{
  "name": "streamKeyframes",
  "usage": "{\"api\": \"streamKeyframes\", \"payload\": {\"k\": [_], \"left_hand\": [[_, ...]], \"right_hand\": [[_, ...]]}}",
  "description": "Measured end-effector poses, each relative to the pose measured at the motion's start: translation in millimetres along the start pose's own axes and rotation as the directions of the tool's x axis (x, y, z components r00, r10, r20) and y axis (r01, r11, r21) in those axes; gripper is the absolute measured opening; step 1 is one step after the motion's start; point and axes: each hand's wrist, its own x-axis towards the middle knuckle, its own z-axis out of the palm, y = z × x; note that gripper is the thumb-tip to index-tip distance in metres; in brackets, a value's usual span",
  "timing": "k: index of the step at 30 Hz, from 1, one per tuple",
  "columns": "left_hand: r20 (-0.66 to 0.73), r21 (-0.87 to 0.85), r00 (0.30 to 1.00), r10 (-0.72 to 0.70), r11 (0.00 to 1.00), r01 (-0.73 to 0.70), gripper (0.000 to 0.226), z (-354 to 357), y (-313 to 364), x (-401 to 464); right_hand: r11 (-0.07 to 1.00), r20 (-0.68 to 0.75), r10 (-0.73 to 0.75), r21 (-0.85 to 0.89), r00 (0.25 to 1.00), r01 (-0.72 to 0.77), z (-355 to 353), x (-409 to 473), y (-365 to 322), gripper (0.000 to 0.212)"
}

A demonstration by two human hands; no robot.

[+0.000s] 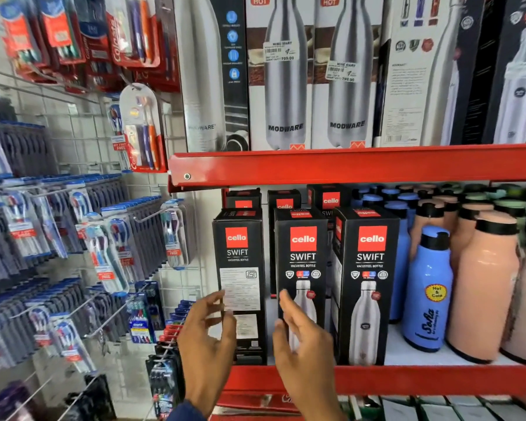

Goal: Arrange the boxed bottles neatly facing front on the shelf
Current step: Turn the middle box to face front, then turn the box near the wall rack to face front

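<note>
left box on shelf is turned wrong, label side out | left hand and right hand are spread open, nothing gripped, contact maybe | stiff, tall, probably tippy carton, best pinched low at both side edges
</note>
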Motion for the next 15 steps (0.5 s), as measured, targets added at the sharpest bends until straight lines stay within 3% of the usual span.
{"api": "streamKeyframes", "payload": {"k": [7, 15], "left_hand": [[0.238, 0.033, 0.966, -0.098, 0.995, 0.093, 0.064, 1, -22, 17], [0.326, -0.051, 0.942, -0.081, 0.993, 0.103, 0.058, -4, -24, 26]], "right_hand": [[0.990, 0.038, 0.044, -0.132, 0.998, -0.039, 35, 11, -10, 0.060], [0.981, -0.023, 0.083, -0.175, 0.996, -0.086, 50, 13, -17, 0.054]]}}
